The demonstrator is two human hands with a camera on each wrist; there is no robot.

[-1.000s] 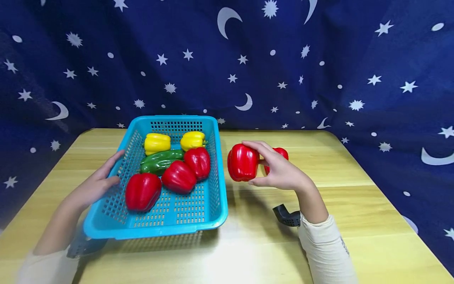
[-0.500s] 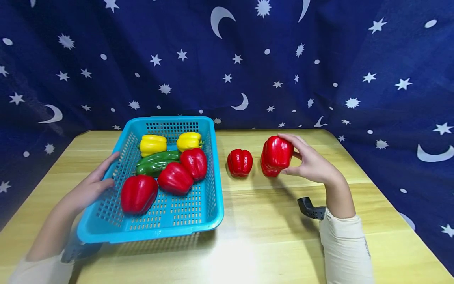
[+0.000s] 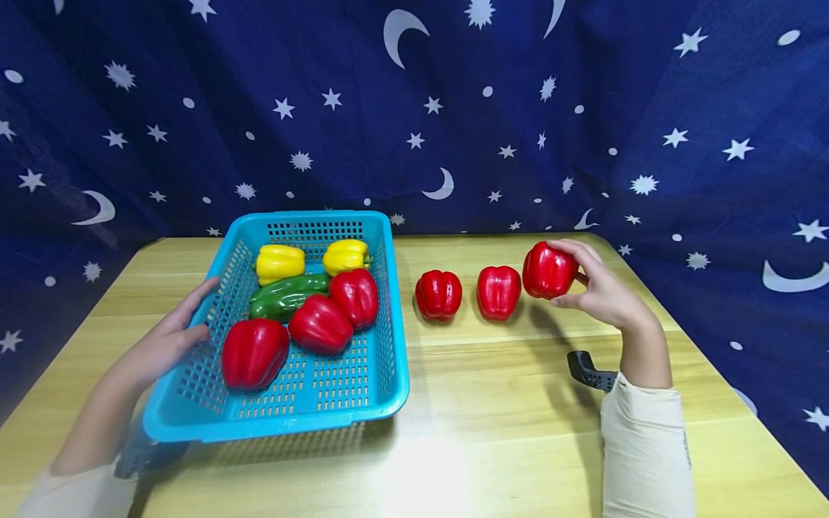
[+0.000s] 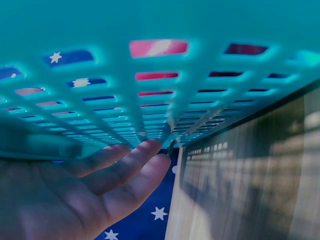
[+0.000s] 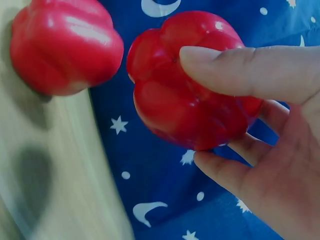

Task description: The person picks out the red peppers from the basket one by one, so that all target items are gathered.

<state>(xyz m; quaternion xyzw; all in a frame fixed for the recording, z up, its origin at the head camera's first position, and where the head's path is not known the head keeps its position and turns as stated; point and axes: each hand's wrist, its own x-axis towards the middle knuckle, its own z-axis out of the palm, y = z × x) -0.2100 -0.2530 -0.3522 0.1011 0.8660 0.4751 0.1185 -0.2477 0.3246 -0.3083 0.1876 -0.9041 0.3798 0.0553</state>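
Note:
My left hand (image 3: pixel 165 338) grips the left side of a blue plastic basket (image 3: pixel 388 345), which is tilted and raised off the table. The left wrist view shows fingers (image 4: pixel 132 187) under its slotted base. Inside the basket lie two yellow bell peppers (image 3: pixel 280 264), green peppers (image 3: pixel 285 296) and three red bell peppers (image 3: pixel 255 354). At the right, my right hand (image 3: pixel 602 288) holds another red bell pepper (image 3: pixel 549 270) just above the table, thumb on one side and fingers on the other. Left of it, two red bell peppers (image 3: pixel 499 293) rest in a row.
The light wooden table (image 3: pixel 492 417) spreads under everything. Behind it hangs a dark blue cloth (image 3: pixel 363 93) with white stars and moons. A black wrist mount (image 3: pixel 591 372) sits at my right sleeve.
My right hand has carried its red bell pepper rightward, past the two peppers on the table, which now show fully. The left hand and basket stay nearly where they were.

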